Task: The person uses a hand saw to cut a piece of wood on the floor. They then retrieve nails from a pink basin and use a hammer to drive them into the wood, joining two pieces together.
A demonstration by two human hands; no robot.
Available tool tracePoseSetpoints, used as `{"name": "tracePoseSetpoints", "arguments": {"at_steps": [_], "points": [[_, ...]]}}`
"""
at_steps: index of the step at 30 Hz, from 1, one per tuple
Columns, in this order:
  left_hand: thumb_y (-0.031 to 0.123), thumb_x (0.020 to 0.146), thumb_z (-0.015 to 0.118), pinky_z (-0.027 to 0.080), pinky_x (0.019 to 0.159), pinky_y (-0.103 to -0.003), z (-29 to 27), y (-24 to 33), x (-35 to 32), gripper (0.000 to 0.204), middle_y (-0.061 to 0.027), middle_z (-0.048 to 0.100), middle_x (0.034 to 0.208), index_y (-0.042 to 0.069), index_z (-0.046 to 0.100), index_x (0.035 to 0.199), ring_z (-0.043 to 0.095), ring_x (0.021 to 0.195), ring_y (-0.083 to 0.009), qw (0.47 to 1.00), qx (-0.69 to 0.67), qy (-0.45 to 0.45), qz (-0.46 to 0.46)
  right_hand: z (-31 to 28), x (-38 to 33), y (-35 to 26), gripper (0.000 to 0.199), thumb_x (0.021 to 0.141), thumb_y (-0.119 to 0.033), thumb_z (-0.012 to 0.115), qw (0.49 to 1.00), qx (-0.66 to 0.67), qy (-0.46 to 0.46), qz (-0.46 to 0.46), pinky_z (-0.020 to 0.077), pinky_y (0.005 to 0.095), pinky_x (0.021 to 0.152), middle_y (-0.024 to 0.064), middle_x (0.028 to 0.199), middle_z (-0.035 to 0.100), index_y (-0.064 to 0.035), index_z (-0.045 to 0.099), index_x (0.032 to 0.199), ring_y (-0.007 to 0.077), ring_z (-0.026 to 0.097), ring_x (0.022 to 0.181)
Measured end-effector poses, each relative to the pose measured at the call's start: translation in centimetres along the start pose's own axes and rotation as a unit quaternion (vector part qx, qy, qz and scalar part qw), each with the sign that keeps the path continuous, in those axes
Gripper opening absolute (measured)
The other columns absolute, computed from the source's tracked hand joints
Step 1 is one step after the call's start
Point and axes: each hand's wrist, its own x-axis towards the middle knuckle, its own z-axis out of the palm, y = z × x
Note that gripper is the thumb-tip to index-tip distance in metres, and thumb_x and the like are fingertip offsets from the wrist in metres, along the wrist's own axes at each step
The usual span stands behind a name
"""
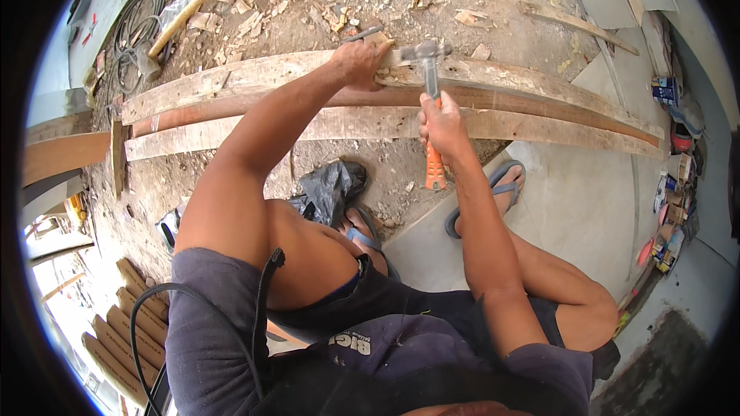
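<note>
My right hand (445,125) is closed around a hammer (434,168) with an orange grip and a metal head. The hammer head is over the far wooden beam (509,77), just right of my left hand. My left hand (359,64) is closed at the far beam's upper edge, near a rough, chipped patch in the wood. What its fingers hold is mostly hidden. A dark, thin rod-like piece (362,34) shows right beside its knuckles. Parallel to the far beam, a nearer wooden beam (532,127) runs with a reddish-brown strip between the two.
Wood chips (250,19) and rubble litter the dirt beyond the beams. A long wooden handle (202,4) and coiled cable (139,27) lie at far left. A black plastic bag (333,189) is by my sandalled foot. Boxes and small items (671,216) line the right wall.
</note>
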Motion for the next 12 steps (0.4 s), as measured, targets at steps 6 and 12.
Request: {"name": "tracePoseSetpoints", "arguments": {"at_steps": [6,12], "points": [[0.060,0.071,0.079,0.052,0.096,-0.041,-0.9,0.4,-0.4,0.110,-0.0199,0.063,0.122,0.006,0.026,0.151,0.064,0.110,-0.0343,1.000,-0.003,-0.020,-0.007,-2.1,-1.0,-2.9,0.023,0.103,-0.030,0.053,0.943,0.131,0.284,-0.110,0.0397,0.0249,0.040,-0.0023,0.068,0.044,-0.0118,0.039,0.100,0.0066,0.042,0.048],[0.061,0.071,0.080,0.051,0.098,-0.041,-1.5,0.5,-0.3,0.114,-0.0200,0.061,0.126,0.007,0.022,0.153,0.063,0.113,-0.0335,0.999,0.006,-0.039,-0.007,-3.3,0.7,1.4,0.021,0.104,-0.029,0.051,0.992,0.051,0.111,0.037,0.0392,0.0256,0.040,-0.0020,0.068,0.042,-0.0125,0.039,0.101,0.0082,0.042,0.048]]}}
